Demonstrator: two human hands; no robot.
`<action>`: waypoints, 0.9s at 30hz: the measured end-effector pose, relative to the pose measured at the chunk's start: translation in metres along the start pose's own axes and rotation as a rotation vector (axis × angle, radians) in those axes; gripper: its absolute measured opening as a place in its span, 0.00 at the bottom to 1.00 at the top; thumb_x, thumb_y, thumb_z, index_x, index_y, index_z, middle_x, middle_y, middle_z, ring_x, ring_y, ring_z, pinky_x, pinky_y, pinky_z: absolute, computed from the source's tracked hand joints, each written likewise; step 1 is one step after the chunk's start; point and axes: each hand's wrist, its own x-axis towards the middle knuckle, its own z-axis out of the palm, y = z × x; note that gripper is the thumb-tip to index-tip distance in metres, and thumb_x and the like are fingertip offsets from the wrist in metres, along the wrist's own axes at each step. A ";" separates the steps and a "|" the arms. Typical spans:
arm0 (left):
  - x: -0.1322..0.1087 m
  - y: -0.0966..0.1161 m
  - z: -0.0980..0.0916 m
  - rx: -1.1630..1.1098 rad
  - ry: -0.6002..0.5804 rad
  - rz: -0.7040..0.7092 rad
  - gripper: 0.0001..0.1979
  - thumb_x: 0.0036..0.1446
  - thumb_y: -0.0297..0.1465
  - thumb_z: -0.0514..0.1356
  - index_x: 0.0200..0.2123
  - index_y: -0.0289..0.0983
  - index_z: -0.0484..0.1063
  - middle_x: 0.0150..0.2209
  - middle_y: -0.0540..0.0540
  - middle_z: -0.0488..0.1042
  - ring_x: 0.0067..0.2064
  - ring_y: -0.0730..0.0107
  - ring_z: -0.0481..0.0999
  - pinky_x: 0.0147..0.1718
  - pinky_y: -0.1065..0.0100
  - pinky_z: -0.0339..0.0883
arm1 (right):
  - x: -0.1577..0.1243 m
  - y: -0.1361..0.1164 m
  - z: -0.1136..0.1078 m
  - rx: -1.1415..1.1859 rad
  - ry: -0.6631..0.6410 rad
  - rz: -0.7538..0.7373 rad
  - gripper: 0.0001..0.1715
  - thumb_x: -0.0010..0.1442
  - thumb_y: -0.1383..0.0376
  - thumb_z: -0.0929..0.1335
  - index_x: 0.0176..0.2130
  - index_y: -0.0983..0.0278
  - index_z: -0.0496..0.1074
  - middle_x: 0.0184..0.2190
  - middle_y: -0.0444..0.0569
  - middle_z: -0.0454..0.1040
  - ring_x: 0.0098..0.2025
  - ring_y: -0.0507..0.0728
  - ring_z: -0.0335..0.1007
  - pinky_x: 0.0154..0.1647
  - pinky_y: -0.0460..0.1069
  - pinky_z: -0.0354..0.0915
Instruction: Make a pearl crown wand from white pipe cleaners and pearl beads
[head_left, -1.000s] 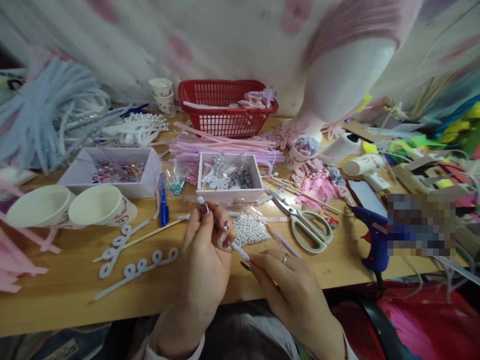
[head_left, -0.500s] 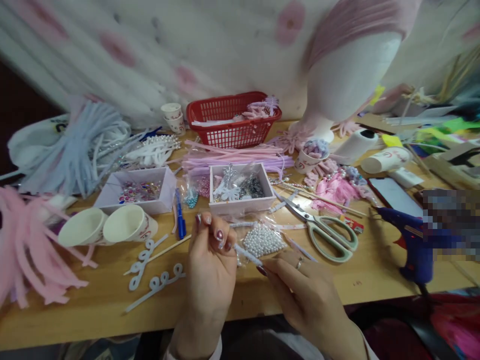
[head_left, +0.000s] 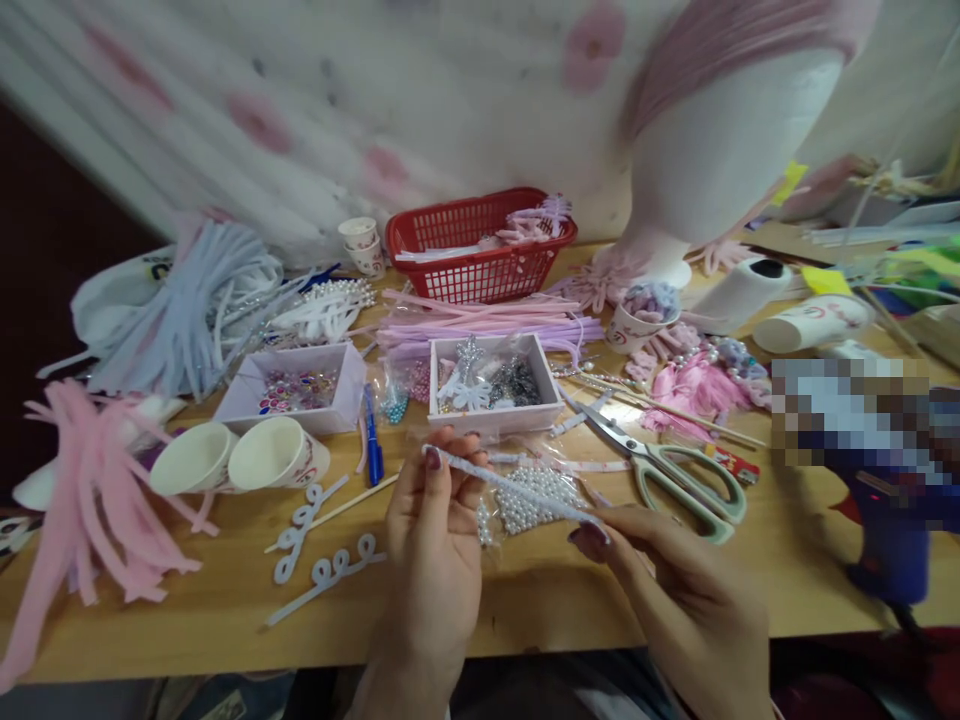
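A pale, fuzzy pipe cleaner [head_left: 517,485] stretches between my two hands above the front of the table. My left hand [head_left: 439,540] pinches its left end between thumb and fingers, palm turned up. At the other end, the thumb and forefinger of my right hand [head_left: 675,590] are closed on it. Just behind it lies a clear bag of white pearl beads [head_left: 536,500], partly covered by it. Two curled pipe cleaners, one looped upright [head_left: 298,530] and one with a row of loops [head_left: 337,570], rest left of my left hand, beside a thin wooden stick [head_left: 352,502].
Scissors [head_left: 675,480] and a blue glue gun [head_left: 889,540] lie to the right. Behind stand a white box of charms [head_left: 495,415], a box of gems [head_left: 345,390], paper cups [head_left: 274,460] and a red basket [head_left: 480,275]. Pink strips [head_left: 112,500] spread at left.
My right hand has moved right, away from the left, so more of the pipe cleaner shows between them. My left thumb now presses on its end. The view has shifted slightly.
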 end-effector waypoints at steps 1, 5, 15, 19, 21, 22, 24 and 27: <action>-0.001 0.000 -0.001 0.023 -0.009 0.019 0.09 0.47 0.31 0.73 0.34 0.38 0.81 0.33 0.49 0.84 0.33 0.74 0.83 0.36 0.78 0.77 | -0.001 0.000 0.001 0.029 0.031 0.043 0.06 0.61 0.68 0.70 0.38 0.57 0.78 0.28 0.42 0.80 0.27 0.51 0.77 0.31 0.42 0.72; -0.003 0.001 -0.004 0.065 -0.045 0.043 0.11 0.50 0.30 0.72 0.39 0.40 0.80 0.36 0.48 0.84 0.36 0.72 0.84 0.39 0.76 0.77 | -0.001 0.000 0.002 0.106 0.128 0.188 0.04 0.60 0.65 0.71 0.37 0.59 0.80 0.25 0.44 0.79 0.25 0.51 0.76 0.28 0.41 0.73; -0.006 0.007 0.003 -0.008 -0.133 0.025 0.05 0.50 0.33 0.72 0.29 0.41 0.79 0.31 0.50 0.85 0.32 0.70 0.85 0.35 0.74 0.78 | 0.000 0.005 -0.004 0.203 0.104 0.286 0.03 0.58 0.63 0.73 0.34 0.58 0.80 0.25 0.44 0.80 0.25 0.51 0.77 0.28 0.38 0.73; -0.004 0.009 0.002 -0.032 -0.096 -0.017 0.08 0.44 0.33 0.75 0.26 0.41 0.78 0.27 0.52 0.84 0.29 0.72 0.84 0.31 0.78 0.77 | 0.001 0.004 -0.002 0.249 0.085 0.270 0.02 0.57 0.64 0.73 0.32 0.58 0.80 0.24 0.43 0.79 0.25 0.50 0.76 0.28 0.37 0.72; -0.002 0.008 0.002 -0.020 -0.052 -0.028 0.10 0.42 0.34 0.75 0.26 0.40 0.78 0.28 0.51 0.84 0.29 0.70 0.84 0.30 0.77 0.78 | 0.001 0.003 0.000 0.268 0.098 0.274 0.02 0.57 0.64 0.73 0.32 0.58 0.80 0.24 0.43 0.79 0.25 0.50 0.76 0.28 0.37 0.72; -0.001 0.008 0.002 -0.003 -0.026 -0.025 0.11 0.42 0.35 0.75 0.26 0.40 0.77 0.28 0.51 0.84 0.29 0.69 0.84 0.30 0.76 0.78 | 0.001 0.002 0.000 0.274 0.109 0.281 0.02 0.57 0.64 0.73 0.32 0.58 0.80 0.24 0.43 0.79 0.25 0.50 0.77 0.28 0.37 0.72; -0.001 0.007 0.002 0.053 0.018 -0.003 0.12 0.42 0.36 0.75 0.26 0.38 0.76 0.29 0.49 0.84 0.30 0.68 0.84 0.29 0.75 0.78 | 0.002 0.001 0.001 0.282 0.130 0.288 0.01 0.57 0.64 0.74 0.32 0.58 0.80 0.24 0.44 0.79 0.26 0.50 0.77 0.29 0.37 0.72; -0.001 0.007 -0.002 0.207 0.065 0.038 0.15 0.45 0.38 0.74 0.26 0.36 0.73 0.26 0.48 0.83 0.27 0.67 0.83 0.26 0.74 0.78 | 0.003 0.002 0.001 0.283 0.149 0.283 0.01 0.56 0.64 0.75 0.32 0.58 0.81 0.26 0.45 0.81 0.27 0.51 0.78 0.29 0.38 0.73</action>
